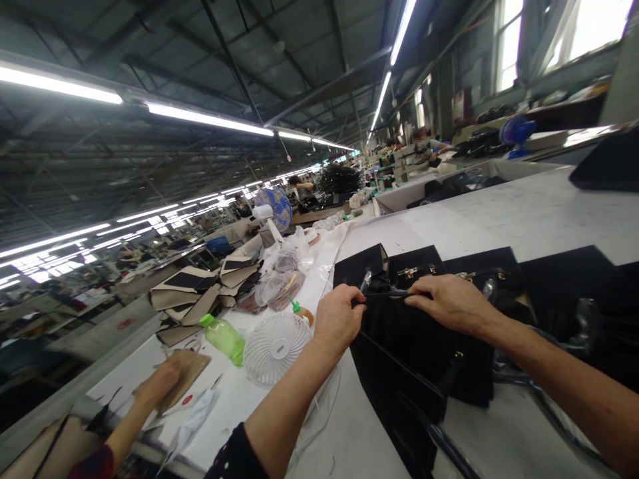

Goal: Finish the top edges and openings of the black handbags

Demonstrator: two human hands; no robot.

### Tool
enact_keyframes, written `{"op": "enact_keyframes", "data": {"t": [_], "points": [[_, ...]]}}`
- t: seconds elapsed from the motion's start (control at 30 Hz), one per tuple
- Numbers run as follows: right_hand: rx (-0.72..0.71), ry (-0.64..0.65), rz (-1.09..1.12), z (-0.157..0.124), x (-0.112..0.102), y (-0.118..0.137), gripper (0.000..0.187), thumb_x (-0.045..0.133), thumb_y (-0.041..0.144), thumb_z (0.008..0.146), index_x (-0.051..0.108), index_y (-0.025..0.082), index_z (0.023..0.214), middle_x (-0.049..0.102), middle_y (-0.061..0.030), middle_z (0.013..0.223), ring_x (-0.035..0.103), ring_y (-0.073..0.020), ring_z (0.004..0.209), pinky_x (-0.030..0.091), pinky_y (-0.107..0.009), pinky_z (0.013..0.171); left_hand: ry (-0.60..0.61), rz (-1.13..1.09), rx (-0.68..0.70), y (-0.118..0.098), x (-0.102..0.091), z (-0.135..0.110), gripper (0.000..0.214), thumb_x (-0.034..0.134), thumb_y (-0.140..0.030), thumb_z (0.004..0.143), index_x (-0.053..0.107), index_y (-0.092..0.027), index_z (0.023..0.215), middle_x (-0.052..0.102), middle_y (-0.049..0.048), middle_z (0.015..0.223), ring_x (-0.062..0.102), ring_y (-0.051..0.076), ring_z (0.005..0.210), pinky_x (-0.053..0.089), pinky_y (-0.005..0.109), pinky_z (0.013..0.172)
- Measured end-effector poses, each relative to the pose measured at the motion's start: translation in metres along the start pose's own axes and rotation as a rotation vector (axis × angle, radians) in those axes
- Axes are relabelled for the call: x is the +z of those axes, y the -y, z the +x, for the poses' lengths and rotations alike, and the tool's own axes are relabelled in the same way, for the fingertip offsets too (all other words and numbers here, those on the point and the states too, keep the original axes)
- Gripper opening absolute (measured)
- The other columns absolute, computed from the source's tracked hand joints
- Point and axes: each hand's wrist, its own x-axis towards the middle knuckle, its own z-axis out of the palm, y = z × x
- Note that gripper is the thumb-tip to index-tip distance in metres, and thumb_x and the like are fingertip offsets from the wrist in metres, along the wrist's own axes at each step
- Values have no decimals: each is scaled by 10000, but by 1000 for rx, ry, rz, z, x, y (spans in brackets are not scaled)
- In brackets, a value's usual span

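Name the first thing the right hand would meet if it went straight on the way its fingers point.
Probably the left hand, at the same top edge of the black bag that the right hand holds, though depth is unclear.

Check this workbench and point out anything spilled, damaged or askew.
The beige-and-black pieces lie heaped at uneven angles beside crumpled clear plastic, which looks untidy. No spill or damage shows.

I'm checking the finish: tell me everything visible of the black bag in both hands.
The black bag looks soft, in fabric or leather, with a small gold-tone fitting apparently toward its right. The left hand and right hand pinch its top edge, and its body extends below them, over the white table. Dark folds hide finer detail.
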Motion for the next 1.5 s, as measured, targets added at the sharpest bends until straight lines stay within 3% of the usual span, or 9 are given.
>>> {"op": "enact_keyframes", "data": {"t": [0.1, 0.23, 0.67, 0.83, 1.07, 1.17, 1.23, 1.4, 1.5], "points": [[-4, 8, 10, 1, 0, 0, 217, 575, 380, 932, 777, 298, 925, 776, 3, 976, 697, -259, 942, 469, -346, 764, -14, 3, -14, 0, -1, -1, 14, 725, -231, 819, 726, -228, 806, 732, 7, 894, 656, 189, 875, 479, 314, 825], [25, 24, 23, 4, -2, 1, 200, 592, 363, 912, 774, 307, 850, 776, 13, 904, 699, -232, 874, 457, -319, 712, 13, 53, -36, -3, -4, -2, 86, 694, -255, 843, 701, -216, 767, 719, 27, 844, 653, 206, 828, 474, 323, 778], [93, 53, 10, 14, -3, -4, 209, 599, 389, 892, 786, 307, 849, 767, 0, 839, 693, -237, 836, 435, -319, 684, 74, 97, -76, -8, -4, 0, 119, 630, -226, 845, 616, -211, 728, 690, 40, 778, 648, 230, 789, 443, 330, 723], [72, 65, 4, 9, -5, 0, 211, 589, 386, 910, 776, 308, 853, 775, 14, 895, 695, -236, 886, 439, -317, 707, 43, 136, -123, -9, -1, 2, 123, 622, -260, 846, 628, -211, 733, 701, 50, 783, 663, 239, 802, 446, 332, 730], [56, 73, -46, 13, -9, 19, 192, 604, 320, 893, 770, 256, 965, 770, -59, 1011, 692, -305, 956, 460, -369, 753, 4, 161, -156, -10, 1, 1, 121, 621, -258, 829, 648, -212, 720, 717, 43, 778, 675, 229, 809, 431, 311, 724], [-20, 116, -6, 23, -7, 33, 159, 647, 315, 894, 758, 274, 999, 761, -20, 1053, 689, -246, 979, 475, -328, 780, 0, 148, -158, -9, 0, 0, 119, 620, -257, 830, 646, -211, 724, 715, 42, 777, 669, 222, 799, 425, 307, 719], [-54, 162, 21, 31, -4, 39, 133, 654, 331, 917, 753, 247, 943, 760, -14, 973, 689, -204, 918, 491, -314, 779, 3, 136, -157, -8, 0, 0, 120, 625, -261, 829, 638, -211, 720, 709, 41, 776, 662, 223, 793, 419, 310, 715], [-34, 203, 11, 43, 3, 41, 212, 643, 351, 960, 701, 177, 854, 714, -17, 866, 665, -185, 844, 521, -375, 827, -11, 32, -160, -8, 2, -1, 68, 663, -245, 793, 601, -217, 791, 673, 12, 779, 623, 200, 770, 391, 297, 699], [7, 212, -3, 41, 0, 39, 199, 633, 338, 965, 701, 178, 868, 711, -19, 875, 663, -188, 851, 514, -376, 826, 38, -84, -225, -3, -2, -2, 430, 785, -248, 650, 550, -214, 1009, 637, -14, 812, 570, 170, 696, 365, 269, 625]]}}
